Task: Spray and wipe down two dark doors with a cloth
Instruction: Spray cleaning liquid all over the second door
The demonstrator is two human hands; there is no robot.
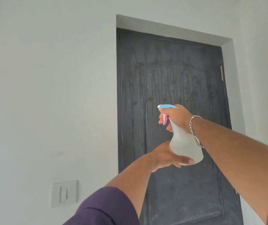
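Translucent plastic is what you have in your hands, so the spray bottle (184, 143) is probably light and a little flexible; I judge it becomes slippery if liquid runs down its side, and squeezing the body too hard may deform it. Your left hand (167, 156), coming out of a purple sleeve (104, 208), supports the bottle from below, with the fingers nearly straight under its base and the thumb against the side; it carries but does not clamp. Your right hand (175, 117), with a chain bracelet (195, 130) on the wrist, is curled around the narrow neck, and the fingers lie on the pink trigger (165, 119). This neck is the good place to hold, because the wide body is harder to grip with one hand. The long axis of the bottle is nearly upright, leaning a little to the left at the top, and the blue nozzle (167, 106) points left and away from you, toward the dark door (170, 78). The bottle is in the air in front of the middle of the door, not touching it. Wet streaks run down the upper panel, so I think the spraying of this door is well advanced. No cloth is visible. Farther left, a light switch (64, 193) is on the white wall (48, 78).
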